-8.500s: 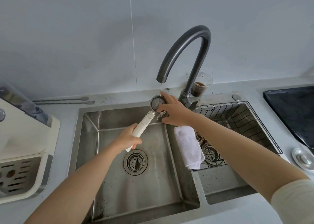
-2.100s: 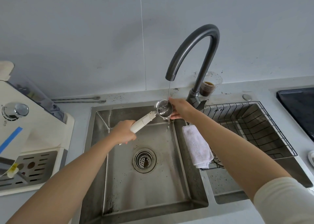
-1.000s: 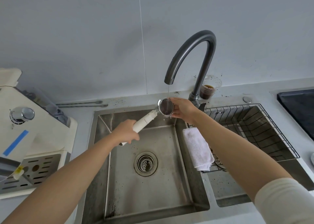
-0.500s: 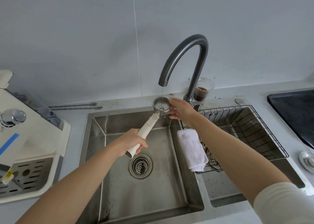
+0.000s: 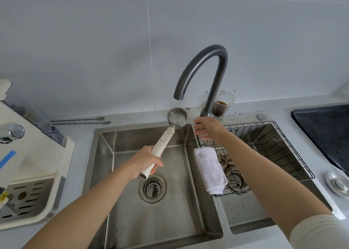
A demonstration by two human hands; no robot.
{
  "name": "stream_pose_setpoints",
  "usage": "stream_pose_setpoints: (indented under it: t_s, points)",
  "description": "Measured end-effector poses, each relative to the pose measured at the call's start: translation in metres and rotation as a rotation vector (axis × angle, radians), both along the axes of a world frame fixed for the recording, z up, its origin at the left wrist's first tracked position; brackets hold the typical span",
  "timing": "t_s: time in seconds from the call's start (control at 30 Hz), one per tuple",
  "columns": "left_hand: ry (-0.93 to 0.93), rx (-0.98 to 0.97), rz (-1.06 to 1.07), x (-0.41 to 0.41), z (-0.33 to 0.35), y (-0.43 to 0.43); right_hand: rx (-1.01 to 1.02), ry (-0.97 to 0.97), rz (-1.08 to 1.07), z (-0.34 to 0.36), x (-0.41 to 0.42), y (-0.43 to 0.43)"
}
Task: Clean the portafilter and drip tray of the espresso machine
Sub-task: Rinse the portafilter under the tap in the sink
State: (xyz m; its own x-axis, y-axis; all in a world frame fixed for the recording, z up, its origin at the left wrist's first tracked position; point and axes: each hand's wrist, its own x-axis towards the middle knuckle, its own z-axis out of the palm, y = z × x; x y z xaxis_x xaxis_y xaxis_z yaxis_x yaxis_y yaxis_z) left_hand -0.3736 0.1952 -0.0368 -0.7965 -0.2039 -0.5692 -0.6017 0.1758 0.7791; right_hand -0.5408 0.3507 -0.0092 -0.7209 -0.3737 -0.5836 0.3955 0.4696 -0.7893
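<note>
Rinsing the portafilter (image 5: 176, 117)
Left hand (image 5: 144, 162) grips its white handle; right hand (image 5: 206, 128) hovers beside, fingers (image 5: 198, 132) spread, over the sink's (image 5: 105, 146) back edge.

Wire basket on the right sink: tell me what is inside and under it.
Inside the wire basket, nothing shows. Under it lie dark coffee grounds and a drain strainer. The white towel over the divider and the right forearm cover part of it.

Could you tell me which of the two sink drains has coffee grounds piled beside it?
The right basin's drain, beneath the black wire rack; the left basin's drain shows only scattered specks.
</note>
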Motion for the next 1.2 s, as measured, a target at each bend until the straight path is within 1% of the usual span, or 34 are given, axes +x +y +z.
stream_pose_setpoints:
  t_s: [0.03, 0.1, 0.27, 0.4, 0.67, 1.0, 1.07, 1.2]
  points:
    - [0.003, 0.001, 0.000, 0.000, 0.000, 0.000, 0.040, -0.002, -0.024, -0.001, -0.002, 0.005]
    - [0.007, 0.009, -0.002, -0.001, 0.000, 0.000, 0.095, 0.054, -0.084, -0.006, -0.008, 0.015]
    - [0.016, 0.016, -0.009, -0.003, 0.001, 0.002, 0.157, 0.136, -0.198, -0.018, -0.018, 0.029]
    - [0.029, 0.017, -0.001, -0.004, 0.002, 0.003, 0.128, 0.193, -0.194, -0.025, -0.019, 0.027]
    - [0.039, 0.023, 0.008, -0.011, 0.003, 0.002, 0.153, 0.321, -0.222, -0.037, -0.025, 0.022]
    - [0.021, 0.021, 0.019, -0.015, 0.003, 0.006, 0.229, 0.374, -0.144, -0.034, -0.038, 0.012]
    - [0.017, 0.010, 0.015, -0.015, 0.003, 0.005, 0.234, 0.350, -0.131, -0.032, -0.042, 0.012]
    - [0.011, -0.002, 0.008, -0.013, 0.004, 0.006, 0.165, 0.260, -0.115, -0.027, -0.043, 0.016]
